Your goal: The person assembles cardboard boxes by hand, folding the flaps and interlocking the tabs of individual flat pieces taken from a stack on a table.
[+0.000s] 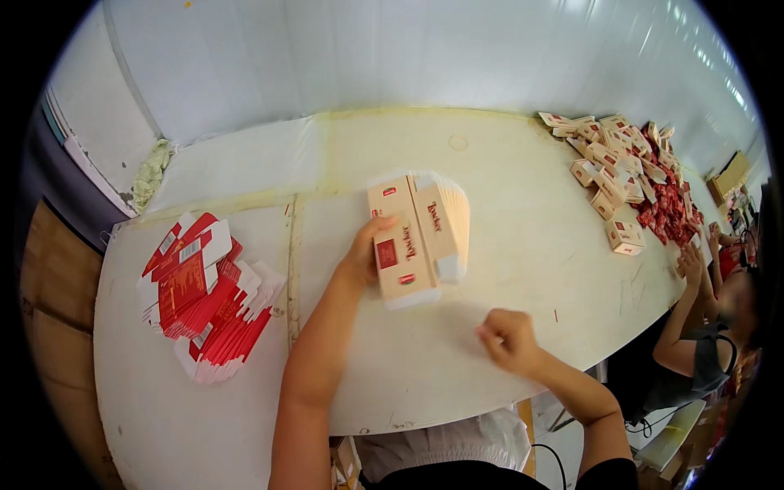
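The left hand (365,249) is closed around the near edge of a fanned stack of flat, unfolded beige cardboard cartons with red markings (416,237), thumb on the top sheet and fingers underneath, holding it just above the middle of the white table (506,204). The cartons are all collapsed flat, so none of them holds anything.

The right hand (508,336) hovers near the table's front edge, a little apart from the stack, curled into a loose fist with the fingertips pinched together; whether something small sits between them cannot be told.

Further left on the table lies a loose pile of flat red and white carton blanks (208,298), also unfolded and well apart from both hands.

At the far right end of the table sits a heap of assembled small beige boxes with red marks (612,167), closed, their contents not visible. Just beside them lies a spread of small red sachets (670,214), loose on the tabletop.

Another person (702,327) sits at that right end, hands raised near the sachets.
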`<act>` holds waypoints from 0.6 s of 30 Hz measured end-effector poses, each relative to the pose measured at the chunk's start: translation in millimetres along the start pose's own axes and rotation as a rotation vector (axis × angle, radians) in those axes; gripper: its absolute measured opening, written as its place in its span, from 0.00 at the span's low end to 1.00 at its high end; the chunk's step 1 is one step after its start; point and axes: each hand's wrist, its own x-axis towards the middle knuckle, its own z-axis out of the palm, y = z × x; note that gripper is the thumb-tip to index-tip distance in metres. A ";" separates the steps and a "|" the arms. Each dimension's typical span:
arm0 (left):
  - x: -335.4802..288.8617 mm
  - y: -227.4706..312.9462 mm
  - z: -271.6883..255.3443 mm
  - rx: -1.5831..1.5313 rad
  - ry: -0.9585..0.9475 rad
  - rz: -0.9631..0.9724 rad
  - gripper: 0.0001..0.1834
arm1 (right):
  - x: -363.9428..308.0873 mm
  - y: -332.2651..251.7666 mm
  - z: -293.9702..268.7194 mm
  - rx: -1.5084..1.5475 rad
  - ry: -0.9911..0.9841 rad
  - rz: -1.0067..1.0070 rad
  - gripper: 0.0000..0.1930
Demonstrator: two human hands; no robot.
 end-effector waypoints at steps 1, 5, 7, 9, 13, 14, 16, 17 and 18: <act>-2.7 -0.4 -3.5 -0.047 -0.026 0.003 0.32 | -3.8 9.0 -10.0 0.034 0.044 0.089 0.17; -2.4 -1.1 -14.3 -0.105 -0.180 -0.039 0.32 | 22.2 50.8 -47.7 0.357 0.068 0.513 0.19; -6.9 0.1 -15.9 -0.065 -0.175 -0.101 0.33 | 50.2 69.4 -52.6 0.216 -0.055 0.517 0.18; -14.0 0.4 -1.9 0.005 -0.065 -0.140 0.34 | 85.0 94.4 -54.4 -0.034 -0.004 0.324 0.15; -21.8 3.9 11.2 0.047 0.013 -0.159 0.35 | 167.5 119.7 -76.8 -0.188 0.441 0.106 0.14; -20.7 3.4 15.5 0.044 0.010 -0.155 0.35 | 173.4 127.3 -79.8 -0.352 0.484 0.051 0.18; -16.0 2.0 6.5 0.035 0.013 -0.145 0.36 | 180.1 117.5 -71.2 -0.527 0.458 -0.102 0.25; -15.0 2.2 1.5 0.030 0.018 -0.139 0.36 | 166.4 103.4 -59.1 -0.546 0.391 -0.190 0.28; -16.3 4.7 -1.2 0.058 0.042 -0.128 0.36 | 153.9 90.6 -44.8 -0.555 0.322 -0.283 0.31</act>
